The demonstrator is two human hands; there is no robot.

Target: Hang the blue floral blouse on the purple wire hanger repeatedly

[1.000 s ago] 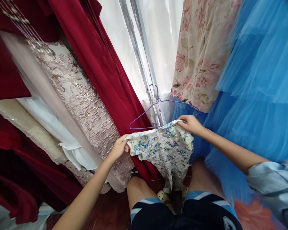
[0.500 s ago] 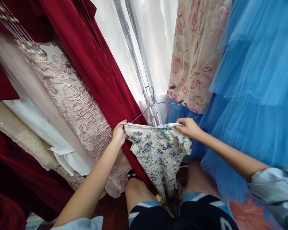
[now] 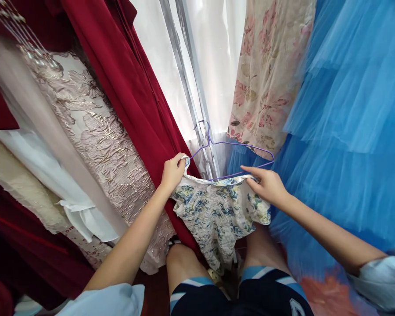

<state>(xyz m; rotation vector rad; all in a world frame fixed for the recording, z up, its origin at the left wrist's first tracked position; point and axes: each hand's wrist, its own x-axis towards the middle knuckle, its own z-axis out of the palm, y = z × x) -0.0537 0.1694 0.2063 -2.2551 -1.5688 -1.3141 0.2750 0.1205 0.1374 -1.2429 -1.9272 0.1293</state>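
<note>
A white floral top [image 3: 217, 210] with blue and yellow print hangs in front of my knees, its neckline stretched between both hands. My left hand [image 3: 173, 174] is closed on the left shoulder edge, over the left end of a purple wire hanger [image 3: 263, 151]. That end of the hanger is hidden by the hand and cloth. The hanger's right arm sticks out bare above the neckline. With thumb and fingers my right hand [image 3: 266, 185] pinches the right neckline edge, just below the hanger's right corner; its index finger points out to the left.
Dark red fabric [image 3: 131, 96] and a pinkish textured dress [image 3: 108, 153] hang on the left. Metal poles [image 3: 191, 83] stand ahead before white cloth. To the right hang a pink-flowered dress [image 3: 256, 87] and a blue tulle gown [image 3: 349, 109].
The left side of the top has risen over the hanger's left end. My right hand and its side of the neckline have dropped, showing more of the hanger's right corner and lower bar.
</note>
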